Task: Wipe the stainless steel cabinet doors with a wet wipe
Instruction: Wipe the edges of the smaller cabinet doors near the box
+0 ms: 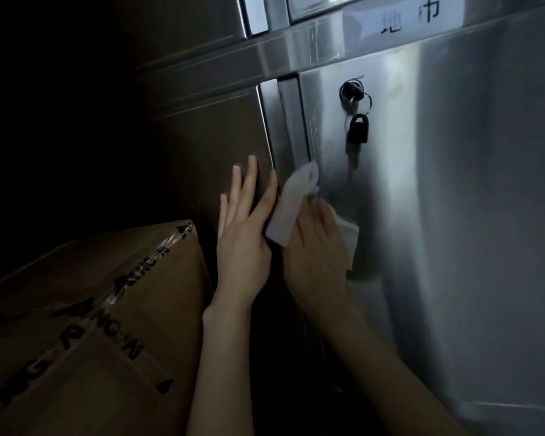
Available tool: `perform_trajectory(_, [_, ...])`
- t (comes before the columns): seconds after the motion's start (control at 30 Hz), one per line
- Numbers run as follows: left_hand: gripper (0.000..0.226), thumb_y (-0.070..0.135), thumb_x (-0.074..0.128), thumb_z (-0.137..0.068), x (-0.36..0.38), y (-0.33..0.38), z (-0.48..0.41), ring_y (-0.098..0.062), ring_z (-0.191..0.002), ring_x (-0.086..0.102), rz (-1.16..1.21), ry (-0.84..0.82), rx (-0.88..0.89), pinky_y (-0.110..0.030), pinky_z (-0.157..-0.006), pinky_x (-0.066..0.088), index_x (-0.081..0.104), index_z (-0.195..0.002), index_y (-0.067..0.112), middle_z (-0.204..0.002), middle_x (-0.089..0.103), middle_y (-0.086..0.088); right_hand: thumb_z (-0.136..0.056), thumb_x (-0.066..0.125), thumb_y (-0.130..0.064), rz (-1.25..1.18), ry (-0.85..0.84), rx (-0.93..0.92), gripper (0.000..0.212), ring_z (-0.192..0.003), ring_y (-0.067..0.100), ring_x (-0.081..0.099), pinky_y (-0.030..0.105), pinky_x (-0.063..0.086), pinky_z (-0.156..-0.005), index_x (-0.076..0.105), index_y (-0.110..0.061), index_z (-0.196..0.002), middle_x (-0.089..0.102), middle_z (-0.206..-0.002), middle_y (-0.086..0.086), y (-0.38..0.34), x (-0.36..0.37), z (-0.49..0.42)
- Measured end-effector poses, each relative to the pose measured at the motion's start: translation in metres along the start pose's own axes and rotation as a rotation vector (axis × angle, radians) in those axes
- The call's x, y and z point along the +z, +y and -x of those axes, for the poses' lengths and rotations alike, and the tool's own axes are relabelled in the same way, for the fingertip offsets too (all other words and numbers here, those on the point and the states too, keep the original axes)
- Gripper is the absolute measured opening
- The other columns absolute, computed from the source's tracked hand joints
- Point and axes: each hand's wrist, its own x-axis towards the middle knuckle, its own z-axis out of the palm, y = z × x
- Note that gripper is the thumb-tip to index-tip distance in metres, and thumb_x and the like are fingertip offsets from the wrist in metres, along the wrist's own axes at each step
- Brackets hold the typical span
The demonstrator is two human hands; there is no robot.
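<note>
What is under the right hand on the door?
A white wet wipe, held against the steel door by the right hand. Its ends show above and beside the hand; its middle is covered.

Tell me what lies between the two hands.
Head view: a flap of the wipe, held by the right hand, sits between it and the flat left hand.

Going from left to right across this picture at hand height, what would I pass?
Cardboard box → left hand, flat on the darker door → right hand gripping the wet wipe → bare shiny cabinet door.
</note>
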Motion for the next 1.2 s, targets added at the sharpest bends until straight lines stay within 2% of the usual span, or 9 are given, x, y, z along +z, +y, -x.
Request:
perform_trajectory(0.17, [0.088,-0.023,0.043,-0.084,0.002,0.000,0.001,-0.004,-0.144,-0.017,0.003,0.012,0.004,-0.031,-0.119,-0.009,0.017,-0.147,0.032,-0.155,-0.007,0.018,-0.086,0.045,-0.018,0.030,-0.116,-0.024,0.043,-0.114,0.034,0.058,0.036,0.021,-0.111,0.060,0.008,-0.116,0.060,-0.120,0.024,0.008,0.006,0.052])
perform_trajectory(0.27, [0.074,-0.013,0.044,-0.092,0.004,0.001,0.000,-0.007,-0.145,-0.014,0.045,0.009,0.010,-0.037,-0.120,-0.006,0.020,-0.146,0.030,-0.155,-0.004,0.015,-0.085,0.047,-0.017,0.098,-0.045,-0.093,0.046,-0.121,0.035,0.051,0.041,0.019,-0.113,0.056,0.008,-0.122,0.054,-0.128,0.026,0.010,0.004,0.035])
perform_trajectory(0.43, [0.066,-0.004,0.046,-0.097,0.004,0.002,0.000,-0.004,-0.143,-0.014,0.076,0.014,0.003,-0.038,-0.120,-0.007,0.022,-0.149,0.028,-0.154,-0.004,0.016,-0.086,0.056,-0.010,0.064,0.088,-0.223,0.048,-0.129,0.035,0.041,0.044,0.024,-0.110,0.047,0.004,-0.131,0.046,-0.139,0.020,0.034,-0.005,0.033])
perform_trajectory(0.57, [0.064,-0.005,0.045,-0.097,0.004,0.003,0.001,-0.005,-0.143,-0.014,0.076,0.008,-0.003,-0.037,-0.119,-0.009,0.025,-0.151,0.023,-0.154,-0.005,0.015,-0.085,0.056,-0.016,0.113,0.027,-0.325,0.038,-0.127,0.036,0.036,0.047,0.019,-0.111,0.061,0.007,-0.114,0.057,-0.126,0.023,0.059,-0.009,0.052])
perform_trajectory(0.77, [0.066,-0.006,0.046,-0.095,0.004,0.005,0.000,-0.004,-0.142,-0.014,0.059,0.013,-0.019,-0.040,-0.120,-0.007,0.027,-0.151,0.023,-0.154,-0.005,0.015,-0.094,0.049,-0.015,-0.063,0.044,-0.281,0.028,-0.124,0.030,0.045,0.046,0.028,-0.112,0.067,0.006,-0.100,0.062,-0.119,0.022,0.055,-0.012,0.051])
perform_trajectory(0.83, [0.069,-0.007,0.046,-0.095,0.003,0.005,0.000,-0.004,-0.142,-0.015,0.061,0.009,-0.014,-0.038,-0.119,-0.009,0.022,-0.150,0.027,-0.154,-0.006,0.015,-0.095,0.046,-0.015,-0.077,0.077,-0.274,0.031,-0.122,0.032,0.046,0.048,0.032,-0.109,0.066,0.006,-0.104,0.062,-0.118,0.023,0.053,-0.010,0.049])
perform_trajectory(0.97, [0.071,-0.006,0.047,-0.095,0.002,0.006,0.001,-0.005,-0.143,-0.016,0.050,0.017,-0.005,-0.033,-0.117,-0.011,0.017,-0.147,0.032,-0.154,-0.007,0.016,-0.091,0.048,-0.012,-0.088,0.094,-0.285,0.033,-0.125,0.033,0.038,0.043,0.023,-0.112,0.061,0.007,-0.115,0.057,-0.123,0.027,0.052,-0.009,0.043])
perform_trajectory(1.07, [0.071,-0.005,0.048,-0.095,0.003,0.004,0.000,-0.004,-0.144,-0.016,0.056,0.019,0.004,-0.033,-0.117,-0.011,0.018,-0.148,0.031,-0.155,-0.007,0.016,-0.091,0.048,-0.010,-0.053,0.096,-0.290,0.033,-0.130,0.031,0.035,0.048,0.019,-0.113,0.060,0.006,-0.117,0.056,-0.128,0.023,0.055,-0.011,0.031])
perform_trajectory(1.2, [0.072,-0.004,0.049,-0.095,0.006,0.003,0.000,0.001,-0.142,-0.020,0.049,0.028,0.009,-0.031,-0.117,-0.011,0.017,-0.147,0.033,-0.156,-0.008,0.017,-0.087,0.060,-0.012,-0.046,0.145,-0.330,0.025,-0.132,0.028,0.035,0.050,0.019,-0.113,0.065,0.002,-0.107,0.062,-0.120,0.017,0.055,-0.014,0.010])
